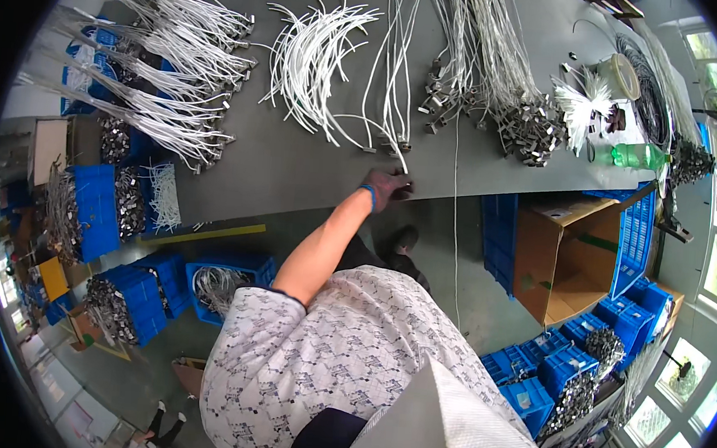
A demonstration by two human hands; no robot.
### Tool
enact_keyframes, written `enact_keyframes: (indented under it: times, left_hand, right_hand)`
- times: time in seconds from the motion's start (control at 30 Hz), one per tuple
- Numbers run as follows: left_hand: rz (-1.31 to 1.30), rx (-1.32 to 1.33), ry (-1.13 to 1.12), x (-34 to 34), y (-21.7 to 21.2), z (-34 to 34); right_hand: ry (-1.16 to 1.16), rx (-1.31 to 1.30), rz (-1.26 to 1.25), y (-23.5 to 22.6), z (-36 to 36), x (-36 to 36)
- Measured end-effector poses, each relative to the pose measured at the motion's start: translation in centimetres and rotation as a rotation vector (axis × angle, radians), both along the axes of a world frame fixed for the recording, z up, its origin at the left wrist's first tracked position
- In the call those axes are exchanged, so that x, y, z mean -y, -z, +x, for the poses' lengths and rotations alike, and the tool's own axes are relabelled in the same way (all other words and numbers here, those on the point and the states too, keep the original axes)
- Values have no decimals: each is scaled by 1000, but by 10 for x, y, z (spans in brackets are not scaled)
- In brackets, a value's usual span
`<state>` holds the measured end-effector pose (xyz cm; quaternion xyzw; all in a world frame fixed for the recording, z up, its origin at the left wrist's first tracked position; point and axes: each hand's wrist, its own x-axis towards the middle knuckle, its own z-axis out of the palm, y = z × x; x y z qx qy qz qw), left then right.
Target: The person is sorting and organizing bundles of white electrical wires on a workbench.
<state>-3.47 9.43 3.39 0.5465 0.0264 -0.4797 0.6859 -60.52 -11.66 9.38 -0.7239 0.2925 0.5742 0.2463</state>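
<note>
My left hand [385, 188], in a dark glove with a blue cuff, is at the near edge of the grey table [312, 184]. Its fingers are curled together; what they hold, if anything, I cannot make out. Just beyond them ends a white sleeved wire [401, 156], one of several long wires with small metal connectors [369, 150] at their near ends. Left of these lies a loose, curved pile of white tubes [306, 69]. My right hand is not in view.
Bundles of white wires [179, 73] with metal ends lie at left. More bundled connectors [533, 128], a green bottle [638, 156] and a round tub [619, 76] are at right. One thin wire [455, 222] hangs over the edge. A cardboard box [566, 253] and blue crates [567, 372] stand below.
</note>
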Motion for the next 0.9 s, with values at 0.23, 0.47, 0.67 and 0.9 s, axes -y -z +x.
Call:
enact_keyframes:
  times: [0.23, 0.47, 0.67, 0.9]
  left_hand:
    - [175, -241, -391, 161, 58, -101]
    - [346, 644, -539, 196, -36, -46]
    - [202, 792, -659, 191, -95, 23]
    - [114, -25, -268, 137, -44, 40]
  right_hand:
    - [170, 70, -96, -34, -66, 26]
    - [46, 68, -63, 6, -213, 16]
    - [248, 221, -135, 11, -156, 43]
    - [226, 454, 76, 88, -142, 51]
